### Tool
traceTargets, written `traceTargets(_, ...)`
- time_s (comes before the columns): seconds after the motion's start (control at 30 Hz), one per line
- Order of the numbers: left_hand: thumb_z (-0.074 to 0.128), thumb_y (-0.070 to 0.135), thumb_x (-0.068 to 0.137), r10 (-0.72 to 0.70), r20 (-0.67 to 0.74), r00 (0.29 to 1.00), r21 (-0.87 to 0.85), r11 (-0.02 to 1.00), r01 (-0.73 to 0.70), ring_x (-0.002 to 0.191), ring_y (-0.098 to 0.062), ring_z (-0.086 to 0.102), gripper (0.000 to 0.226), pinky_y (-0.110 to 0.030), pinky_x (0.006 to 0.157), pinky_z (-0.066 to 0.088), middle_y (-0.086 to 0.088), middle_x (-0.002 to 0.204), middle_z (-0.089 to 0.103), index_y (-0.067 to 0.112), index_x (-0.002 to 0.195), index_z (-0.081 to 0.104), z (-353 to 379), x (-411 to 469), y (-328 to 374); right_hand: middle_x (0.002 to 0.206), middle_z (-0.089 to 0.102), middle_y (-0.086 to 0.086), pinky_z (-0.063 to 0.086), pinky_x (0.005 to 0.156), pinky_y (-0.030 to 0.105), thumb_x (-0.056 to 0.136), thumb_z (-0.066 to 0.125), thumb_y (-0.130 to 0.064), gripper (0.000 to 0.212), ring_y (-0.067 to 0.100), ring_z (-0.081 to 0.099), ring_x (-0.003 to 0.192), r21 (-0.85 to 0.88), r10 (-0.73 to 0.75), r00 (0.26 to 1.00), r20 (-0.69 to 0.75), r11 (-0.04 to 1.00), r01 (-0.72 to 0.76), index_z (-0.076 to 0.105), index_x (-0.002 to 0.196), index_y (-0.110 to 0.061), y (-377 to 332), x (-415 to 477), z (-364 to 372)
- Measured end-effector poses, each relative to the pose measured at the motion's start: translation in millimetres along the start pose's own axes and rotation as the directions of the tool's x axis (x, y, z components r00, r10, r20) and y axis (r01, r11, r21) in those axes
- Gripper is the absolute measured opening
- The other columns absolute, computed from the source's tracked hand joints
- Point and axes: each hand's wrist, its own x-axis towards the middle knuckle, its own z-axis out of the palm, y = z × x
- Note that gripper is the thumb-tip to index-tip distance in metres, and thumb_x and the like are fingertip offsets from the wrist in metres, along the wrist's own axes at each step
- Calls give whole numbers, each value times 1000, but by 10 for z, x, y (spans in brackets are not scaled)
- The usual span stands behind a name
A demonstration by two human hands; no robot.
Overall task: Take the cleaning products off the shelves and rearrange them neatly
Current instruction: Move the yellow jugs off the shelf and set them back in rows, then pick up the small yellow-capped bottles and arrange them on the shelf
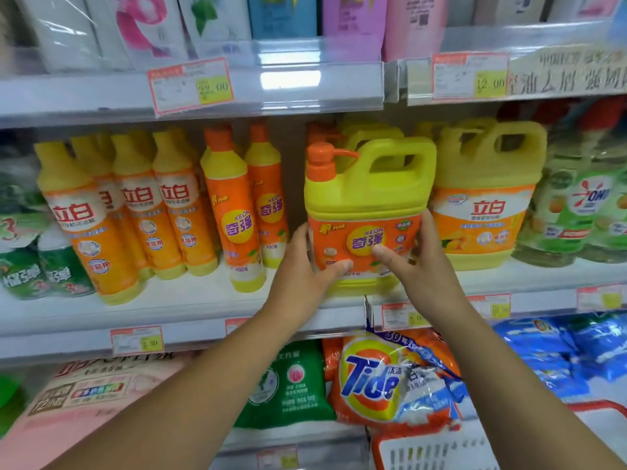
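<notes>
Middle shelf (190, 300) of a shop's cleaning aisle, seen from just behind the person at work. A yellow Keon pump jug (368, 198), with an orange pump head and an orange label, stands upright at the shelf's front edge, ahead of a file of like jugs. It sits between the slim Keon bottles (237, 215) on its left and the Liby handle jug (485, 205) on its right. The left hand (305, 266) clasps the jug's lower left side and the right hand (420, 262) its lower right side. Each thumb is laid across the front label, and the fingers pass round toward the back, out of view. Whether the base bears on the shelf or is just clear of it cannot be told. The step in hand appears to be the handling of this one jug, either drawn off its row or set back into it. The next move calls for a level, two-handed carry, the label kept facing front. The pump spout must stay clear of the slim bottles, one of which already leans. A Tide bag (373, 378) lies on the shelf below, and a white basket (441, 449) stands under the right arm.
</notes>
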Motion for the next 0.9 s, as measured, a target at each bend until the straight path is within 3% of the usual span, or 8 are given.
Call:
traceTargets(0.1,67,28,93,-2,29,1000,44,999,0,113,18,50,70,-15,96,42,25,132,51,41,145,22,86,-56,-71,142,52,-13,47,99,29,86,68,-41,78,5,53,126,-73,26,1000,-14,997,-27,24,151,-40,146,-45,65)
traceTargets(0.2,61,33,96,-14,39,999,85,996,10,121,7,48,76,-24,100,40,19,143,46,35,153,10,132,-53,-91,143,49,-17,42,97,26,83,61,-51,78,5,51,128,-123,53,998,-28,991,-56,19,149,-47,233,-115,108)
traceTargets(0.33,60,36,96,-48,72,996,107,993,41,127,-2,47,77,-34,106,41,17,144,45,35,153,8,114,-18,-63,146,46,-17,39,95,23,92,63,-38,76,4,47,129,-138,64,998,-30,988,-67,16,152,-44,231,-102,113)
traceTargets(0.47,59,38,96,-84,131,988,209,976,56,130,-5,44,75,-35,110,39,19,147,41,33,155,13,-14,-150,55,149,45,-2,39,110,44,92,65,-33,74,16,42,137,-261,43,974,-221,960,-102,25,154,-26,182,-209,177)
traceTargets(0.57,64,34,93,39,-179,983,307,952,19,122,-8,48,58,-34,103,44,11,134,51,25,144,39,-287,-435,66,132,51,10,39,101,32,94,63,-21,55,23,46,124,-385,-154,906,-395,923,-11,42,144,-11,-58,-365,337)
traceTargets(0.7,78,31,82,89,-519,850,342,933,112,108,-20,50,53,-38,90,47,0,116,50,17,125,48,-784,-523,-24,112,51,1,42,88,27,97,56,-19,34,19,53,104,-366,-266,937,-224,914,172,53,130,-11,-394,-473,662)
traceTargets(0.8,80,39,79,-93,-415,905,271,937,220,127,-23,46,85,-38,103,41,-5,140,44,16,146,33,-970,-357,-189,116,53,-5,51,86,36,98,57,-19,34,9,56,101,-291,-162,986,-42,946,143,52,132,-21,-488,-563,882)
traceTargets(0.9,83,41,74,-149,-287,946,237,946,221,127,-21,50,94,-42,105,44,-2,142,48,22,148,29,-957,-145,-380,123,55,-13,53,88,39,98,56,-22,39,3,56,108,-253,-34,999,39,967,43,48,135,-32,-418,-599,1013)
